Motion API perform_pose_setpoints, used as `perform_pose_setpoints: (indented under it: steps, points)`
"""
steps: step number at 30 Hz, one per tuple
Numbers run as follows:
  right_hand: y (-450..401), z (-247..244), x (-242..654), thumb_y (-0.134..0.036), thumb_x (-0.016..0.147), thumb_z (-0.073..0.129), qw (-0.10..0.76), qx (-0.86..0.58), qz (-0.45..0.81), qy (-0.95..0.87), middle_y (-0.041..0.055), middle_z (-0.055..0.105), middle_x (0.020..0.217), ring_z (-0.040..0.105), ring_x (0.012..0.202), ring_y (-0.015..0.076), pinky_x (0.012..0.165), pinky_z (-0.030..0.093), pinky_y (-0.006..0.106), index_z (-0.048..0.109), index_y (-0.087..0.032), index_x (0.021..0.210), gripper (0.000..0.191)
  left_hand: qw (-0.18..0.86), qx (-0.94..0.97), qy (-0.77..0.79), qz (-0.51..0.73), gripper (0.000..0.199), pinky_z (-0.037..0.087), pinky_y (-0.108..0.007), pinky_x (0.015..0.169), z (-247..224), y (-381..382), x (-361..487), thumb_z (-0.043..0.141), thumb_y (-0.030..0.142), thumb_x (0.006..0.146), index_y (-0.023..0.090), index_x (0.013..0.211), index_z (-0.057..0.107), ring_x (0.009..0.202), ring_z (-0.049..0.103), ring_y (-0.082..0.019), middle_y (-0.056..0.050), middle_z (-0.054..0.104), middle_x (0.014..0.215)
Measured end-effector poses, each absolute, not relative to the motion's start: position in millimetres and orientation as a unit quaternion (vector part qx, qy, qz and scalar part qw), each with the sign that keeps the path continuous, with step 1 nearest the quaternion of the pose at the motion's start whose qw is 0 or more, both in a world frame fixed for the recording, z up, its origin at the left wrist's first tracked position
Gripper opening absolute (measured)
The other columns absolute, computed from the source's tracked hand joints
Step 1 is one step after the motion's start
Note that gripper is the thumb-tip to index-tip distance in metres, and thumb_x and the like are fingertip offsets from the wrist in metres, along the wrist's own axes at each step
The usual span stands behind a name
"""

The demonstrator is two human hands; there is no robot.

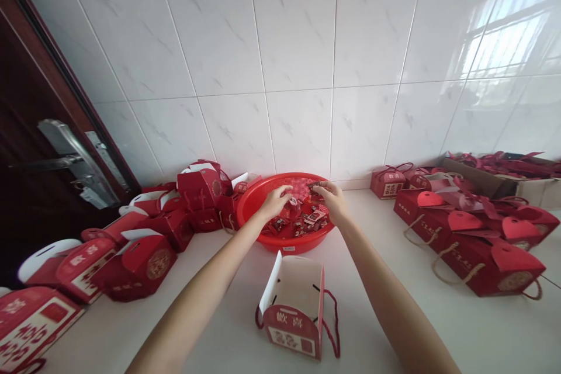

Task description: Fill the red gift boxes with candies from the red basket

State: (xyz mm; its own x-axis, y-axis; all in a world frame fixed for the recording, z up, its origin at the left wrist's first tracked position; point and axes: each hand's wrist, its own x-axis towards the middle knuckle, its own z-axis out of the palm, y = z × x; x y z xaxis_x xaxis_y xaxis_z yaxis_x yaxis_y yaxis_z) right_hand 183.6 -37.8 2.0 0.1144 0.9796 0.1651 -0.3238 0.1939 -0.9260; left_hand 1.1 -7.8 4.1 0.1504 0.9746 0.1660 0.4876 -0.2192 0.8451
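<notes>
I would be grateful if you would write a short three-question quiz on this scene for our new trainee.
1. Multiple choice: Where are the left hand and the right hand?
a) Flat against the wall
b) At the basket
c) On the boxes at the far right

2. True or false: The box directly in front of the basket stands open.

3. Fill in the blank: The door handle is on the ____ side of the picture.

Key: 1. b; 2. True; 3. left
</notes>
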Motion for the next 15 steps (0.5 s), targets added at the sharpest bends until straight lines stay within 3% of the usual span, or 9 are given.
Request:
perform_pose_setpoints:
  steps: [3,9,15]
  points:
    - [-37.3,1.5,183.6,-0.03,0.061,0.076,0.641,-0.384,0.507,-0.43,0.0012,0.069,0.071,0.064,0.059,0.0128,0.054,0.054,0.024,0.062,-0.02,0.07,0.02,0.294,0.702,0.56,0.329,0.025,0.05,-0.033,0.094,-5.7,0.0,-3.5,0.058,0.015,0.08,0.018,0.103,0.069,0.105,0.066,-0.024,-0.008,0.073,0.108]
    - [-35.7,-0.2,182.2,-0.031,0.062,0.074,0.647,-0.388,0.497,-0.429,0.001,0.069,0.07,0.063,0.059,0.0129,0.055,0.054,0.025,0.061,-0.019,0.072,0.02,0.295,0.738,0.561,0.23,0.018,0.051,-0.028,0.071,-9.3,4.2,-5.4,0.063,0.005,0.062,0.018,0.072,0.071,0.08,0.068,-0.024,-0.004,0.073,0.076]
    - [-34.5,-2.0,179.1,-0.032,0.062,0.072,0.656,-0.384,0.484,-0.434,0.0008,0.068,0.067,0.063,0.061,0.0149,0.054,0.052,0.027,0.06,-0.02,0.072,0.02,0.35,0.765,0.501,0.204,0.015,0.047,-0.031,0.062,-0.6,19.4,29.4,0.07,0.005,0.059,0.02,0.061,0.07,0.067,0.065,-0.025,-0.003,0.067,0.06]
